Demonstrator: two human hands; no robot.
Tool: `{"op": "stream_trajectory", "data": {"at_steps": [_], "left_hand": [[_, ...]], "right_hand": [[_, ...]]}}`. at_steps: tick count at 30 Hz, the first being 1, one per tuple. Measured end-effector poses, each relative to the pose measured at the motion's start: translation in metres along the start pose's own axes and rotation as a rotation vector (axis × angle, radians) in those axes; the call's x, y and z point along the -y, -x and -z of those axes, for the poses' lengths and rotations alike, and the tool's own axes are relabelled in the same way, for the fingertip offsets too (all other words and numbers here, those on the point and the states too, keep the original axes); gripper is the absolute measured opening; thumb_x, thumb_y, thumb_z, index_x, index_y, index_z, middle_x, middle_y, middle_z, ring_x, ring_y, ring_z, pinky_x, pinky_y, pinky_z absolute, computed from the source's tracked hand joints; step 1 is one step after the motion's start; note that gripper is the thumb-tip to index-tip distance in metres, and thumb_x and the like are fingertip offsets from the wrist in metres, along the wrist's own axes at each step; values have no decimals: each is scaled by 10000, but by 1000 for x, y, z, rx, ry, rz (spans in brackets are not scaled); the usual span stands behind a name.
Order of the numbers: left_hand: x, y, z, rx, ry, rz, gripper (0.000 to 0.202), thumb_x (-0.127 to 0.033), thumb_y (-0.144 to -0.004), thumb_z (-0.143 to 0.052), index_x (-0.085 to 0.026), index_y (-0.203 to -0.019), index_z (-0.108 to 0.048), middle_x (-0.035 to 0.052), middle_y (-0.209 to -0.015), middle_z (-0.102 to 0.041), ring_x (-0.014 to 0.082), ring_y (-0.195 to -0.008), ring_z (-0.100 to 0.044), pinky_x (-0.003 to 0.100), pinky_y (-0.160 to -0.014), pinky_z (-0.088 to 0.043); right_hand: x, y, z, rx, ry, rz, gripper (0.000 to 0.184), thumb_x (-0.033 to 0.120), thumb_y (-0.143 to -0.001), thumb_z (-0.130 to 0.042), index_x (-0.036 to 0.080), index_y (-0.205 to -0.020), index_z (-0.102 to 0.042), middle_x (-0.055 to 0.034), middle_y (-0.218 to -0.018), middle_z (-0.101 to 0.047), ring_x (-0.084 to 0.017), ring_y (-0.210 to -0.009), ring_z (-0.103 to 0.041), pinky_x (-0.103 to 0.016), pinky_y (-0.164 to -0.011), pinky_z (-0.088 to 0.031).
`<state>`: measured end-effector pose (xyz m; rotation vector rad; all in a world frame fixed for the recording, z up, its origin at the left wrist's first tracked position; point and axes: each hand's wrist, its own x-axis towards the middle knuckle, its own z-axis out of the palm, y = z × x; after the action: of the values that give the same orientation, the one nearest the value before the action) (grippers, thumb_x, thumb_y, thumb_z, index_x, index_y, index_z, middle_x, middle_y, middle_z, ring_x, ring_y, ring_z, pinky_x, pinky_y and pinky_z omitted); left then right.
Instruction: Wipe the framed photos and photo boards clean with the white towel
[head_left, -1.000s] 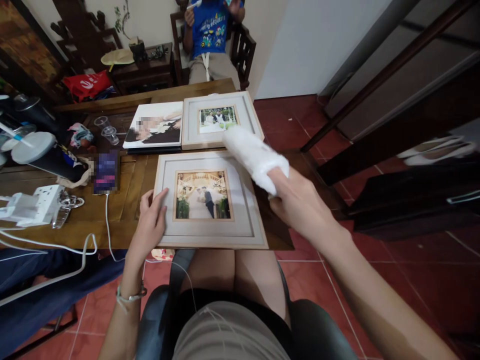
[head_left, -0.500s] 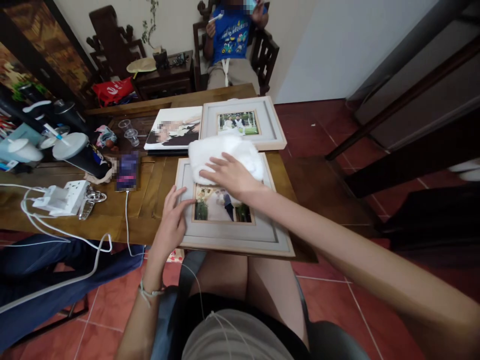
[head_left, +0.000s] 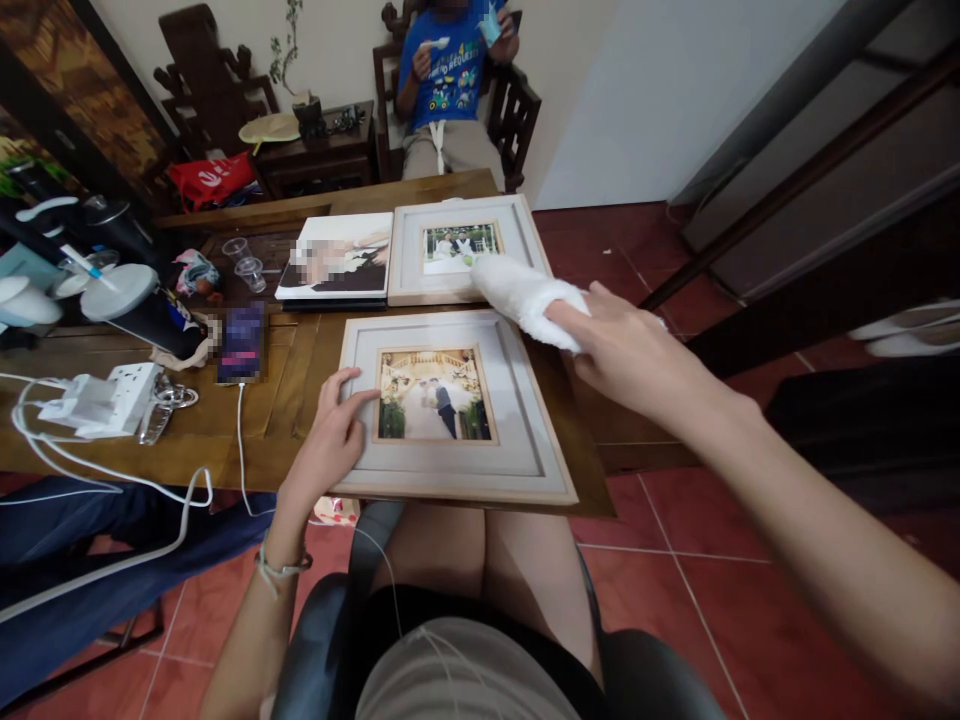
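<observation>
L hand [head_left: 330, 440] lies open, fingers flat on near frame [head_left: 517, 420], left border, pinning it at tabletop [head_left: 300, 350] near edge. R hand [head_left: 637, 350] grips white cloth [head_left: 525, 290], held off to the right over far frame [head_left: 409, 270] corner; contact unclear. Near frame's glass looks clean, so prob. wiped; far frame can't tell. Phone [head_left: 241, 345] further left.
</observation>
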<state>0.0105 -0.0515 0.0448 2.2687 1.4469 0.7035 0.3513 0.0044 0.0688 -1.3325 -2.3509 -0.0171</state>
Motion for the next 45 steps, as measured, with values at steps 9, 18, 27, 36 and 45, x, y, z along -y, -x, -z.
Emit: {"op": "stream_trajectory", "data": {"at_steps": [9, 18, 27, 36, 45], "left_hand": [[1, 0, -6, -21, 18, 9, 508, 38, -807, -363, -205, -1190, -592, 107, -1445, -409, 248, -1453, -291, 515, -1200, -256], [11, -4, -14, -113, -19, -51, 401, -80, -949, -362, -189, -1289, -545, 143, -1449, -456, 248, -1431, -346, 512, -1178, -307], [19, -6, -14, -105, -17, -146, 383, -177, -985, -412, -170, -1347, -535, 146, -1415, -526, 258, -1426, -358, 533, -1167, -319], [16, -3, -16, -92, -41, -88, 418, -264, -999, -415, -195, -1409, -460, 142, -1513, -412, 248, -1450, -304, 529, -1185, -273], [12, -5, -15, -99, 24, -31, 393, -298, -1013, -377, -223, -1375, -511, 110, -1533, -391, 235, -1453, -304, 499, -1200, -248]], "right_hand": [[40, 3, -23, 145, 232, 255, 525, -115, -713, -431, 114, -1147, -618, -218, -1231, -623, -346, -1283, -514, -531, -1058, -419], [97, 96, 17, 157, -72, 281, 589, -52, -602, -414, 208, -1100, -593, -121, -1190, -674, -262, -1208, -590, -452, -1034, -483], [56, 24, -13, 119, 96, 32, 570, -40, -648, -428, 144, -1176, -542, -199, -1196, -621, -329, -1066, -615, -483, -883, -516], [71, 36, -23, 91, 118, 144, 490, -25, -707, -465, 100, -1163, -593, -238, -1239, -609, -360, -1282, -503, -602, -1079, -366], [128, 78, 6, 218, -93, 275, 376, -13, -712, -527, 153, -1015, -676, -240, -1299, -601, -376, -1292, -509, -615, -1064, -404]]}}
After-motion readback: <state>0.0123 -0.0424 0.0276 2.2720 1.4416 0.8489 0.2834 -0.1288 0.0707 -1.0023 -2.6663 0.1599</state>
